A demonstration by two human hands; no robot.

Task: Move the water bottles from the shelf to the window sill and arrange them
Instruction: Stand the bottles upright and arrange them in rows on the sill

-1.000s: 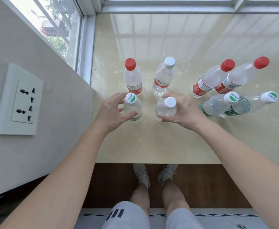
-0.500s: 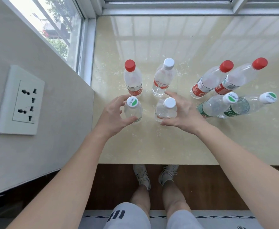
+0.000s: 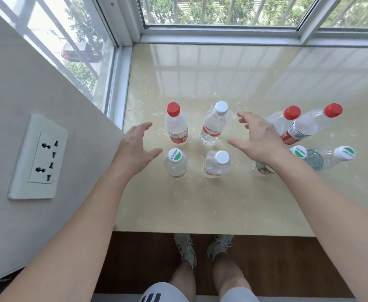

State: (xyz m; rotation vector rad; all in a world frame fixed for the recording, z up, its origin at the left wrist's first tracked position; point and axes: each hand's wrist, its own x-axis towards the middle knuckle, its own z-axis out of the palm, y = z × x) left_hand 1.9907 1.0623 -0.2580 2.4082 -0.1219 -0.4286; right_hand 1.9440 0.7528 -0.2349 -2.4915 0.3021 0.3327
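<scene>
Both hands have let go since the earlier frame: our left hand (image 3: 135, 147) has come off the green-capped bottle (image 3: 175, 164) and our right hand (image 3: 255, 140) off the front white-capped bottle (image 3: 217, 165). Both now hover further forward, fingers spread wide and holding nothing. All the bottles stand on the window sill (image 3: 222, 203), those two in front of the red-capped bottle (image 3: 176, 127) and the rear white-capped bottle (image 3: 213, 127), with a cluster of four (image 3: 309, 127) to the right. We judge the arranging step to be in hand; next we likely close on the rear pair, which calls for gripping each body without nudging its neighbours.
</scene>
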